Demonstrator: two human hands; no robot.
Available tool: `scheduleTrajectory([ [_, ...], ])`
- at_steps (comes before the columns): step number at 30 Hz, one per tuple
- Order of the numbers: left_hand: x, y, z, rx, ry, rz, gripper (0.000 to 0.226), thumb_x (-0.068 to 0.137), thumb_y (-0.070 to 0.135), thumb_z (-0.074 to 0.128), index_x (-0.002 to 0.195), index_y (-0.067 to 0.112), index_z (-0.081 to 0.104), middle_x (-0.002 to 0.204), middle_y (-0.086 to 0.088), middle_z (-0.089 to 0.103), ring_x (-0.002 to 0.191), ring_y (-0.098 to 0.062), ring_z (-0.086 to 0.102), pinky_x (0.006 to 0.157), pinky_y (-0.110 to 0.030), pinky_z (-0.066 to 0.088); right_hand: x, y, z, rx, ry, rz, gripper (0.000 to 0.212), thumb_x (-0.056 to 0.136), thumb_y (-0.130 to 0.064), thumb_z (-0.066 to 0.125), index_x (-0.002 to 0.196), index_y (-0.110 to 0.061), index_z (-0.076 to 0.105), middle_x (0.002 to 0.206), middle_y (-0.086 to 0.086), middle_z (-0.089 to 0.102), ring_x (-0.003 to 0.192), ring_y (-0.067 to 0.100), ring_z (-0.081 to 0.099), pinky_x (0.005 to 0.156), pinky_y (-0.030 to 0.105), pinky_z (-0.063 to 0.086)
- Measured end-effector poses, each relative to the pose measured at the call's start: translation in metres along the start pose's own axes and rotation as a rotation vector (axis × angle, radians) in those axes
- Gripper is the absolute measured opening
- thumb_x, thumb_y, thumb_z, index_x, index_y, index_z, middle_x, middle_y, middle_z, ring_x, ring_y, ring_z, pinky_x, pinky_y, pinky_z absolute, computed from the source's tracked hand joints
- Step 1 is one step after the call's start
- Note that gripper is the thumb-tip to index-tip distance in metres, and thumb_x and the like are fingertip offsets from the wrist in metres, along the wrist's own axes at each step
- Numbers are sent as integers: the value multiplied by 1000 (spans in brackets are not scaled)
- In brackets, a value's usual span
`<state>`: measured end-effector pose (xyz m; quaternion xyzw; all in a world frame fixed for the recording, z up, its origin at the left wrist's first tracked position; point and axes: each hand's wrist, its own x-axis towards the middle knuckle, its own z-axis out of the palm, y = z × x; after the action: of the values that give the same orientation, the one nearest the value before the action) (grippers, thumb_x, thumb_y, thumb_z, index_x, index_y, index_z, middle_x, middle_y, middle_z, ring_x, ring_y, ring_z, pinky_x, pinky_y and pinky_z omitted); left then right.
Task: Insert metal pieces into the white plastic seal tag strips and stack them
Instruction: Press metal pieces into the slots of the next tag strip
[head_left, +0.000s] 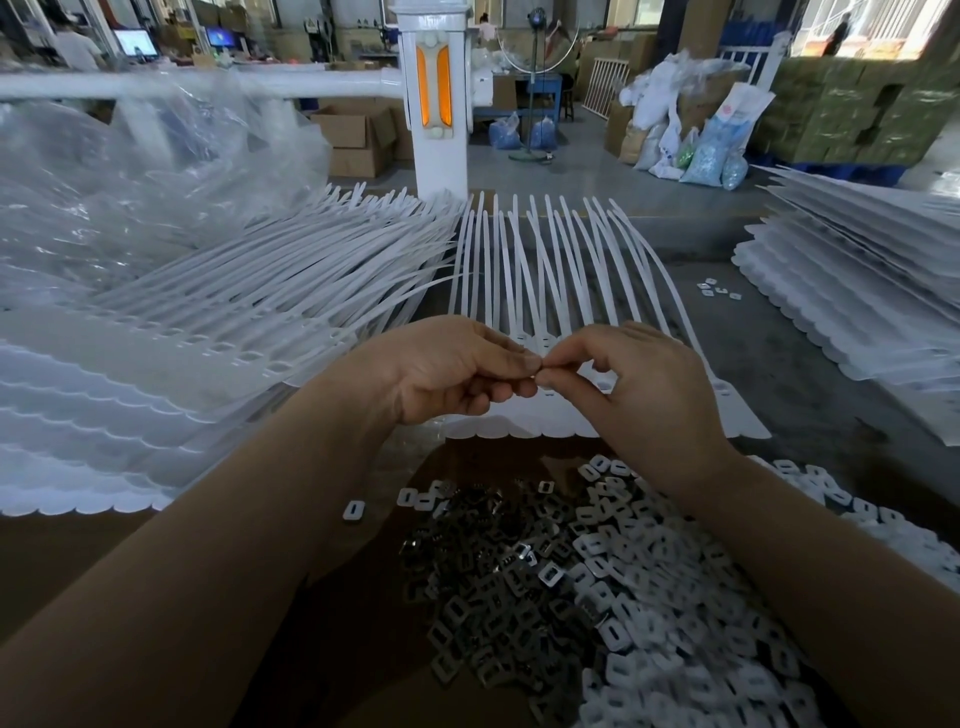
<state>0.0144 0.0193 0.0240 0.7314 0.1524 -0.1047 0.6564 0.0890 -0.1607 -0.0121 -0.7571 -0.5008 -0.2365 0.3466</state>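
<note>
- White plastic seal tag strip sheet (550, 291): a joined row of long thin straps with slotted heads and a scalloped near edge, lying flat at the middle of the grey worktable (810, 395), under both hands.
- Left hand (447, 371): fingers curled, thumb and forefinger pinched together at the tips; what it holds is too small to tell.
- Right hand (644, 382): fingers curled, its pinching tips touching those of the left hand, just above the strip heads.
- Grey metal pieces (498, 587): a heap of small square slotted clips, on the brown surface (322, 613) nearest the person.
- White plastic square caps (691, 613): a heap touching the metal pieces on the right.
- Stacked white strip sheets (171, 358): a fanned pile, left.
- Second white stack (857, 291): right.
- Clear plastic bags (104, 176): far left.
</note>
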Motion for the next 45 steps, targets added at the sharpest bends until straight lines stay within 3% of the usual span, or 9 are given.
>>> scheduleTrajectory([
  [8,-3,3,4,103,51,106,11,93,16,63,86,13,70,72,1,68,59,-5,57,55,-15,44,0,0,-1,-71,7,2,23,88,-38,65,92,-18,75,82,-9,72,74,9,59,69,20,39],
  [12,-4,5,2,245,167,144,6,90,17,68,87,13,71,72,2,71,60,-4,60,56,-15,48,2,-1,-1,-78,-16,-6,26,88,-41,64,95,-19,75,84,-8,73,75,11,62,71,22,41],
  [17,0,0,-14,187,360,86,10,93,10,64,84,8,68,71,-4,66,58,-10,56,56,-22,47,-3,9,2,-196,-307,83,26,94,-38,58,115,-27,69,109,-10,68,103,13,56,85,28,43],
  [20,1,-6,-21,208,397,23,10,95,7,59,87,7,65,73,-5,64,59,-12,56,55,-22,49,-5,11,4,-133,-412,146,25,96,-36,55,115,-29,69,114,-11,62,108,12,52,88,30,46],
  [35,5,-10,-23,400,471,-68,7,88,8,68,81,6,69,70,-7,70,60,-12,63,50,-21,48,-3,9,3,-109,-435,177,25,96,-37,56,113,-27,71,114,-9,61,105,12,55,87,32,49],
  [45,9,-8,-19,545,472,-125,10,90,12,68,91,3,70,72,-6,70,57,-11,62,45,-16,50,-4,9,3,-114,-430,180,25,95,-37,56,113,-27,71,113,-10,61,105,11,55,87,32,49],
])
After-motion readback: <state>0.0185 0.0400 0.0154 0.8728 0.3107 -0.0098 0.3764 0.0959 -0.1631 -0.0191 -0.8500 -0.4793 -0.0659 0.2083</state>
